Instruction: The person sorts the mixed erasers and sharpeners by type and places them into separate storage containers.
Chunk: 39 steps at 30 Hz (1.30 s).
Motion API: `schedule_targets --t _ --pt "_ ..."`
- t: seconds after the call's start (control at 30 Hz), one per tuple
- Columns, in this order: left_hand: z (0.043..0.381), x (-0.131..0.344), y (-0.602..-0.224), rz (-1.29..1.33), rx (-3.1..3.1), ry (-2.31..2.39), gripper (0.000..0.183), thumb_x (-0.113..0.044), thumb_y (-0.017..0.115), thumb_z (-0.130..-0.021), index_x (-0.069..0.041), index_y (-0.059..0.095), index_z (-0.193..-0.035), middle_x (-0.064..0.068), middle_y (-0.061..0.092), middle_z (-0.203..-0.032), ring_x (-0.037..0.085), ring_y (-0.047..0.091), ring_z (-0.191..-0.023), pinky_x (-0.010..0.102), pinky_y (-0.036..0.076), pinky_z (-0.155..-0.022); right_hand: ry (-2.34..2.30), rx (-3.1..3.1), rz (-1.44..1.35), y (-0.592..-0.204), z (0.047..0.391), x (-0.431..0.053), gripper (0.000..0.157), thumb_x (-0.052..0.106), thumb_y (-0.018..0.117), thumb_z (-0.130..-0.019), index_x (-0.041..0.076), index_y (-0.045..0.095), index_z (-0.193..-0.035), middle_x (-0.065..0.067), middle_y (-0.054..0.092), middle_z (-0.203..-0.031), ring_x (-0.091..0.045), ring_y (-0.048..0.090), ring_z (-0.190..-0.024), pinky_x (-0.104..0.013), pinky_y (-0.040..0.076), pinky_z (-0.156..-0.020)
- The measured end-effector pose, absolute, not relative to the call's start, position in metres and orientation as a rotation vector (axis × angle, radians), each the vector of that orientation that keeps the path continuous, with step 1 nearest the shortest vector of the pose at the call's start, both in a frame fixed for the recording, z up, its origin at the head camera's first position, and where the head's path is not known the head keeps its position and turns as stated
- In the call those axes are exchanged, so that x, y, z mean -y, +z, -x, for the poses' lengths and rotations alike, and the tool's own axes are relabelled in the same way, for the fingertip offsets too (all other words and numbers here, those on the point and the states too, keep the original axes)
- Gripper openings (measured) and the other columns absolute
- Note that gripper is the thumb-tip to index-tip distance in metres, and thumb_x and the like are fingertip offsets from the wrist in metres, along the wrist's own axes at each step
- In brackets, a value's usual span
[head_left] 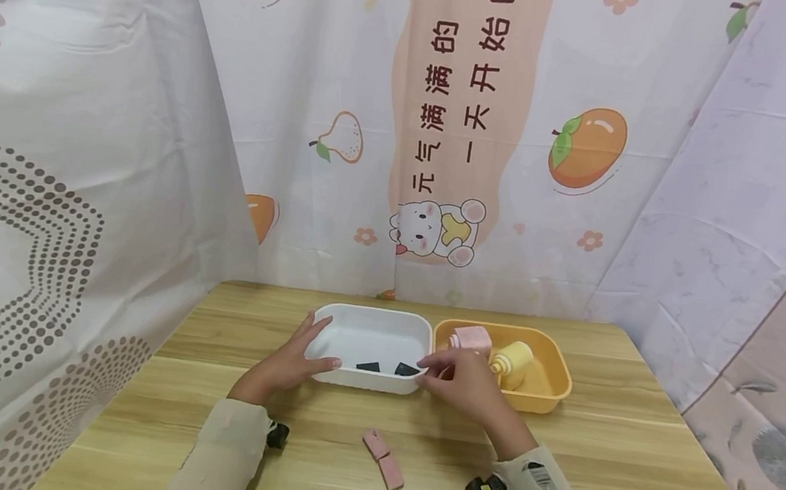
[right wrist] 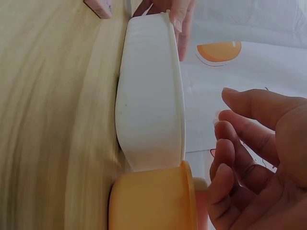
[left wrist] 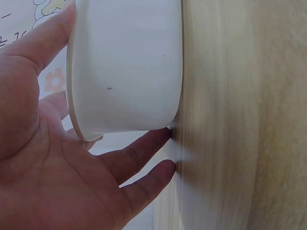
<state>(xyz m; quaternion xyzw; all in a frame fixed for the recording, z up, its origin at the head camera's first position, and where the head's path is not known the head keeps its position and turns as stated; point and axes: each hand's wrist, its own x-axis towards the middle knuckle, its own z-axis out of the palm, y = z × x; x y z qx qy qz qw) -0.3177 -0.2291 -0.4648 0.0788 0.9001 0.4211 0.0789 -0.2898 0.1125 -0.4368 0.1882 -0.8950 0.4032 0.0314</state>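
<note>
At the left end of the white tray [head_left: 363,380], the left hand [head_left: 287,358] rested with fingers spread. At the right rim, the right hand [head_left: 463,378] had fingers loosely curled, nothing visible between them. Two black pieces [head_left: 406,369] lay inside; two pink pieces [head_left: 391,474] lay on the table [head_left: 570,475]. Loading appeared underway; the next move likely required pinching a pink piece.

Surface [head_left: 320,439]: striped wood grain
Fruit-print cloth [head_left: 317,212]: behind the surface
Dotted cloth [head_left: 83,153]: left of it
Feather-print cloth [head_left: 777,386]: right of it
</note>
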Motion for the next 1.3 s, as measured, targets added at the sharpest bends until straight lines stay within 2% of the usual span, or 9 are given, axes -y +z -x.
schedule_targets --t 0.2,0.7,1.03,1.3 --pt "0.318 0.228 -0.465 -0.226 -2.7 1.246 0.09 -0.044 0.073 -0.096 -0.03 0.018 -0.167 0.009 -0.015 -0.175 0.047 -0.001 -0.159 0.079 0.011 -0.116 1.21 2.764 -0.656 -0.437 0.282 -0.115 0.014 0.021 0.085 -0.087 0.018 0.083 -0.1 0.011 0.067 -0.078 -0.012 0.06 -0.073 -0.024 0.052 -0.064" --pt "0.32 0.232 -0.467 -0.246 -2.693 1.258 0.091 -0.046 0.072 -0.096 -0.032 0.017 -0.167 0.007 -0.017 -0.174 0.046 -0.001 -0.16 0.078 0.01 -0.117 1.203 2.828 -0.758 -0.452 0.271 -0.12 0.014 0.025 0.084 -0.087 0.023 0.081 -0.101 0.012 0.066 -0.08 -0.009 0.059 -0.072 -0.024 0.051 -0.062" --pt "0.32 0.232 -0.468 -0.266 -2.691 1.258 0.091 -0.045 0.071 -0.097 -0.031 0.016 -0.167 0.007 -0.017 -0.174 0.045 -0.002 -0.16 0.078 0.01 -0.117 1.24 2.855 -0.845 -0.462 0.263 -0.112 0.023 0.025 0.083 -0.088 0.011 0.08 -0.106 0.01 0.066 -0.08 -0.009 0.06 -0.073 -0.024 0.05 -0.061" --pt "0.322 0.233 -0.469 -0.268 -2.697 1.249 0.093 -0.049 0.072 -0.095 -0.031 0.016 -0.167 0.006 -0.017 -0.174 0.045 -0.002 -0.16 0.078 0.01 -0.117 1.262 2.859 -0.913 -0.473 0.259 -0.102 0.021 0.024 0.084 -0.087 0.01 0.079 -0.102 0.011 0.067 -0.079 -0.007 0.062 -0.071 -0.023 0.051 -0.062"
